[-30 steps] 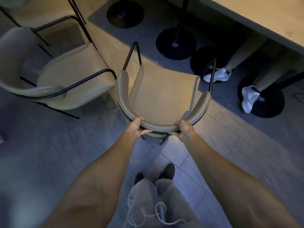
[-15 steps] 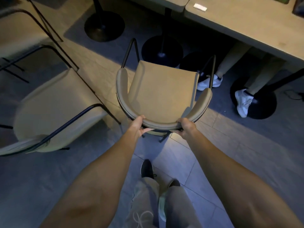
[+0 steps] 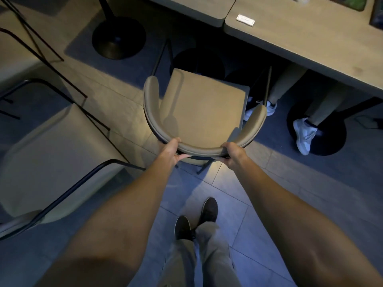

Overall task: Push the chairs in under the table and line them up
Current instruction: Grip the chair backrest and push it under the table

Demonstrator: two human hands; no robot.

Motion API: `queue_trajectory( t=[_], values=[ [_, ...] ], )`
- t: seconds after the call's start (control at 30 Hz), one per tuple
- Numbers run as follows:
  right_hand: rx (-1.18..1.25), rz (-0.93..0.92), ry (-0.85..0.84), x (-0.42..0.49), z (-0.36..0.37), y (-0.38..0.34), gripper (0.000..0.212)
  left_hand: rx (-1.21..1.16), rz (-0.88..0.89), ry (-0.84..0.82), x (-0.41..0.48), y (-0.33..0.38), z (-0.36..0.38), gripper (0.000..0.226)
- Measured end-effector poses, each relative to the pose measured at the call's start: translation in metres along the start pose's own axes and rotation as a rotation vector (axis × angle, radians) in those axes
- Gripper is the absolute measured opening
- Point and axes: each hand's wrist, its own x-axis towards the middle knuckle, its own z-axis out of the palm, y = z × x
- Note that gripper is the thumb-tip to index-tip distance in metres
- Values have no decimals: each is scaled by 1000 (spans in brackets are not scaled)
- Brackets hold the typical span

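Seemingly midway, the left hand (image 3: 170,151) and right hand (image 3: 233,152) were clamped on the chair (image 3: 200,112) backrest at 12 o'clock, its seat short of the table (image 3: 306,36); a second chair (image 3: 51,160) waited at 9 o'clock.

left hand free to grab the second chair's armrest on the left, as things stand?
Probably not right now: the left hand is shut on the held chair's backrest. The second chair's armrest sits beside that forearm with nothing between, so letting go would likely do.
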Motion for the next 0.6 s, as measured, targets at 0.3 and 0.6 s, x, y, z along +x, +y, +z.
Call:
queue_trajectory(
  t=[0.3, 0.6],
  values=[
    [-32, 54, -15, 17, 22, -28, 26, 44, 9, 18, 9, 33, 21, 63],
    [-25, 50, -26, 19, 25, -24, 29, 62, 7, 23, 7, 36, 17, 57]
  ],
)
